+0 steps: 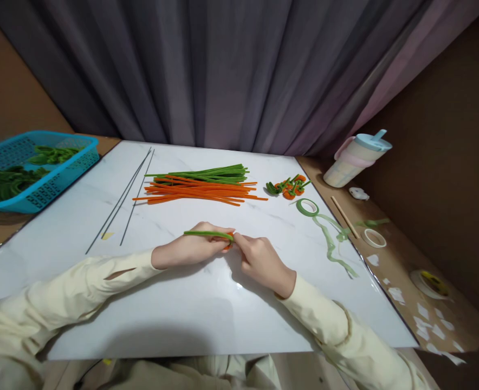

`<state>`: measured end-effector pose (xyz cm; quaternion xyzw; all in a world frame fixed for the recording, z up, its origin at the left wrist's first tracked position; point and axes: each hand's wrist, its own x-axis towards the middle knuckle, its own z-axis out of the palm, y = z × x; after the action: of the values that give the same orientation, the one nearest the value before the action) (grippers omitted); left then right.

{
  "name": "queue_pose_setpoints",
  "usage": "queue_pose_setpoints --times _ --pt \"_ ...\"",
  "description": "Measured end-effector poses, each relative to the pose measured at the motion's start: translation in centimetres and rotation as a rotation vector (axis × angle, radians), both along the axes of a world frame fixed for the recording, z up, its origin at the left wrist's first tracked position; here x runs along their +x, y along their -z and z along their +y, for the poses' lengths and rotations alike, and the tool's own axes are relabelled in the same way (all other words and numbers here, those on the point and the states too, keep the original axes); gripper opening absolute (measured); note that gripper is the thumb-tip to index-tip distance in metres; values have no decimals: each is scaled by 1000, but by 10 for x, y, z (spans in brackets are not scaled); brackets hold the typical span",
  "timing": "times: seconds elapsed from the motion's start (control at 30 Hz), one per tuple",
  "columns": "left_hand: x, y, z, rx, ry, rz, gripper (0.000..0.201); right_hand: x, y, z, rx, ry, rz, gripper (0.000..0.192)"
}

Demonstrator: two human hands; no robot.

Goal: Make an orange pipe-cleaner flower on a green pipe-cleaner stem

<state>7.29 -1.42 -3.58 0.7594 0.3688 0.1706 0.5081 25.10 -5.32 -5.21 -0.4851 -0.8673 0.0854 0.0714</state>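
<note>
Green pipe cleaner (207, 234) lies across the top of the left hand (188, 250), held level, with its free end pointing away to the left of the knuckles. The left fingers (217, 230) are curled together and pinch it near its right end. Right where the 2 hands meet, a bit of orange (227, 246) shows between the fingertips; what it is joined to I cannot tell. The right hand (264, 262) comes in from the other side, its fingertips (236, 242) pressed together against the same end of the green pipe cleaner and touching the left fingertips. Both hands rest low over the white marble board (182, 314), and both arms wear cream sleeves (81, 281).

Beyond the fingers, further up the board, lies a loose bundle of orange pipe cleaners (201, 193) with a bundle of green ones (211, 174) along its far side. To the right of that bundle sits a small heap of finished orange and green pieces (289, 187), and nearer the right hand a roll of green tape (307, 207) with a strip trailing off (332, 246). Left of the left hand, 3 thin dark wires (129, 195) run slantwise. Well off to the left stands a blue basket (44, 187) with green pieces in it. Far right, off the board, a cup with a blue lid (355, 160) stands by a wooden stick (344, 216) and a white tape ring (374, 238).
</note>
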Motion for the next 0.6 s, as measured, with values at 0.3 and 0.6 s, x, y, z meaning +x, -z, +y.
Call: queue_pose_setpoints --times 0.3,0.6 --pt "-7 -9 15 -417 144 -165 21 7 -5 4 150 -188 -144 20" --pt "-8 1 25 -879 59 -302 18 3 -19 3 101 -184 -280 17"
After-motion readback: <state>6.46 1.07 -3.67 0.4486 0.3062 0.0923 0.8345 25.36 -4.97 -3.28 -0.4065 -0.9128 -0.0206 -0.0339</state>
